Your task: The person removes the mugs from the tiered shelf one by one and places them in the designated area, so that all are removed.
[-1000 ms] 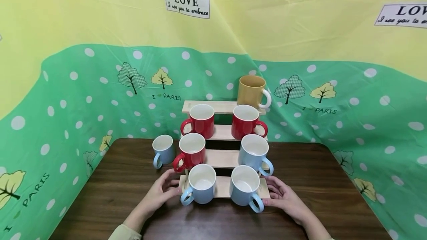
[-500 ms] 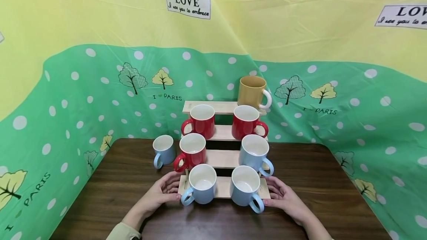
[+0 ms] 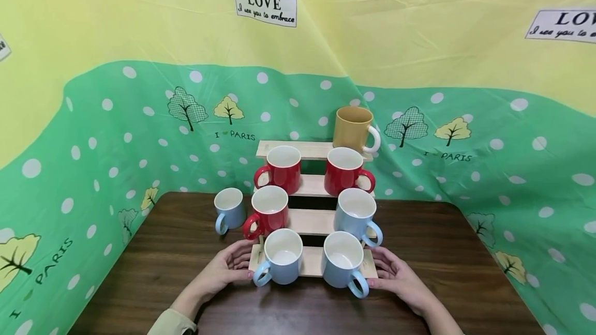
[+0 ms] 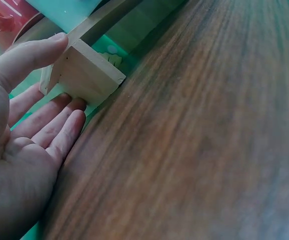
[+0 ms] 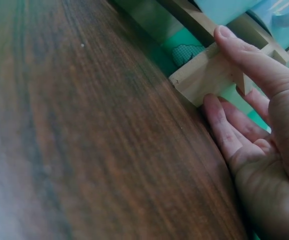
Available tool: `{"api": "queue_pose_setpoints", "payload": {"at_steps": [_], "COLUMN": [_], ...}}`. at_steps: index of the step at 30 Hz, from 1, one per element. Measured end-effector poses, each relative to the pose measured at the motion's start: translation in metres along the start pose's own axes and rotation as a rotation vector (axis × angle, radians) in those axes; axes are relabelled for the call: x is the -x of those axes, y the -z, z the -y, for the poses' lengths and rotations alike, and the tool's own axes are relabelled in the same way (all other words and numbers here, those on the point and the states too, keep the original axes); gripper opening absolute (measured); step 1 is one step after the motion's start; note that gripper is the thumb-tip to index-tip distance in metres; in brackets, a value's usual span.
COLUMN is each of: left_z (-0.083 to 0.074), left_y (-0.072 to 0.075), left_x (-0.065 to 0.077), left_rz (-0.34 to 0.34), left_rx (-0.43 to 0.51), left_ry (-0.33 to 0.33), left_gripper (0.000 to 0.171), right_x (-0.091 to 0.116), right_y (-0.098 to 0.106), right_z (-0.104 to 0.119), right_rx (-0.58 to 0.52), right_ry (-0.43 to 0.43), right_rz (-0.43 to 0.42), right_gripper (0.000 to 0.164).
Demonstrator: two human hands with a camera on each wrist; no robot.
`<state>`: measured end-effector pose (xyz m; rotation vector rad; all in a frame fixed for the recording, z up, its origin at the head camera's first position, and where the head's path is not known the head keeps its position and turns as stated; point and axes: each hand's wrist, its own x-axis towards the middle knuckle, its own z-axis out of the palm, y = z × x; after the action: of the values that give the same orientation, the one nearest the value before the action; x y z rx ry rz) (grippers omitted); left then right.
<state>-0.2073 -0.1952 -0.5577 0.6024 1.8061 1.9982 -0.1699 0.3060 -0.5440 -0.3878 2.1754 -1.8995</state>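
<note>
A four-step wooden rack (image 3: 311,261) stands on the table, bearing mugs. My left hand (image 3: 221,274) grips its lower left end, thumb on the front edge and fingers by the side panel (image 4: 84,75). At the lower right end my right hand (image 3: 398,277) holds it the same way, with the thumb (image 5: 234,42) along the front edge. Light blue mugs (image 3: 283,260) (image 3: 342,262) occupy the bottom step. Above them sit a red mug (image 3: 274,218) and a light blue one. Two red mugs (image 3: 288,174) (image 3: 340,177) stand higher, and a tan mug (image 3: 349,133) with a white handle tops the right end.
Left of the rack, another light blue mug (image 3: 235,215) stands on the dark wooden table (image 3: 433,242). A green and yellow printed cloth (image 3: 298,87) hangs behind the table and along both sides.
Between one second and half a second ago, my left hand's thumb shifted slightly toward the rack's front edge and its fingers closed up. The right hand, the rack and the mugs look unmoved.
</note>
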Motion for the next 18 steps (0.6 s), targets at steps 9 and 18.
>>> {"api": "queue_pose_setpoints", "payload": {"at_steps": [9, 18], "left_z": [0.003, 0.0], "left_y": [0.001, 0.0], "left_x": [0.0, 0.0], "left_rz": [0.005, -0.013], "left_rx": [-0.006, -0.026], "left_ry": [-0.02, 0.005], "left_gripper": [0.078, 0.079], "right_x": [0.0, -0.01], "right_y": [0.006, 0.032], "right_z": [0.011, 0.042], "right_rx": [0.031, 0.181], "right_ry": [-0.026, -0.13], "right_rz": [0.033, 0.131], "right_gripper": [0.078, 0.069]}}
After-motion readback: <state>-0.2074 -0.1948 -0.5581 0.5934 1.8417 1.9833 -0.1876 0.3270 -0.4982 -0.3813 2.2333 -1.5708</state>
